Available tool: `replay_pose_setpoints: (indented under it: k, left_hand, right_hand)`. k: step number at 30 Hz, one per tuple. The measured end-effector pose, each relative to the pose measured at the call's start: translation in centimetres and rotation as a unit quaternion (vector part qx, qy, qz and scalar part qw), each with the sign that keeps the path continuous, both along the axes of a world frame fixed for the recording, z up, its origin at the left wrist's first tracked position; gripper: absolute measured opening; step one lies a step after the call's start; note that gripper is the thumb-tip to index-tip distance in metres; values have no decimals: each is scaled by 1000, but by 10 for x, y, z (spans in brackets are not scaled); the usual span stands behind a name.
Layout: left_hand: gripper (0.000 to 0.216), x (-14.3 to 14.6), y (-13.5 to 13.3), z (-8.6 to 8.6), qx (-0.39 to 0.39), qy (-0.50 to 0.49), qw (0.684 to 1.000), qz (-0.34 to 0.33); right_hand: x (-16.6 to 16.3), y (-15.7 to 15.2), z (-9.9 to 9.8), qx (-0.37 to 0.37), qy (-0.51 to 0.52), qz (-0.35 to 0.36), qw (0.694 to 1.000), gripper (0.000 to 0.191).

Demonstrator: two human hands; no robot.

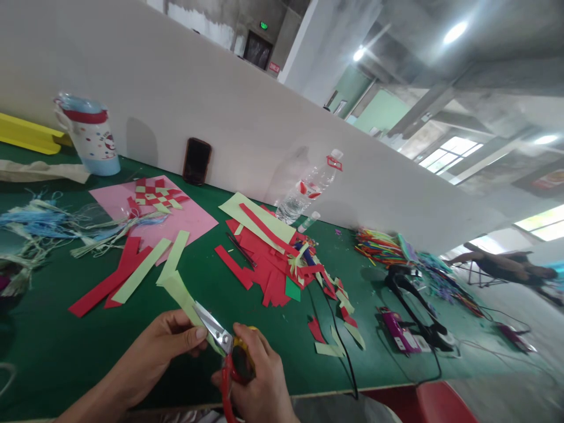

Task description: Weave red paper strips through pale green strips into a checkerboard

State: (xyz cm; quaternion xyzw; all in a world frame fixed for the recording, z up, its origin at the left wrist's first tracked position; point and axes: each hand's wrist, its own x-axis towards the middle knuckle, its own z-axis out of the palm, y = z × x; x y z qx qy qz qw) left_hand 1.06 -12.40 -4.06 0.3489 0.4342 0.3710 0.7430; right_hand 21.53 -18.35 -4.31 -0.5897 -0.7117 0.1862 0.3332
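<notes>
My left hand (176,339) pinches a pale green paper strip (180,289) between thumb and fingers near the table's front edge. In my right hand (262,376) is a pair of scissors (227,343) with red and yellow handles. The scissor blades lie along the strip, just right of my left fingertips; whether they are cutting into it I cannot tell. Left of the strip are a loose pale green strip (141,271) and red strips (110,281). A red and green woven paper piece (156,192) rests on a pink sheet (194,214) farther back.
Red paper pieces (264,267) are piled mid-table, with a water bottle (304,194) behind. A phone (197,160) leans on the partition, right of a cup (91,138). Tassels (39,217) lie left. At right are a black strap-like object (414,305) and a cable (343,341).
</notes>
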Motion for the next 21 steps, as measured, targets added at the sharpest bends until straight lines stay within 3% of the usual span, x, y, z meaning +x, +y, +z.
replay_pose_setpoints:
  k: [21]
  left_hand:
    - [26, 0, 2, 1, 18, -25, 999, -45]
  right_hand:
    - [-1, -1, -2, -19, 16, -9, 1000, 68]
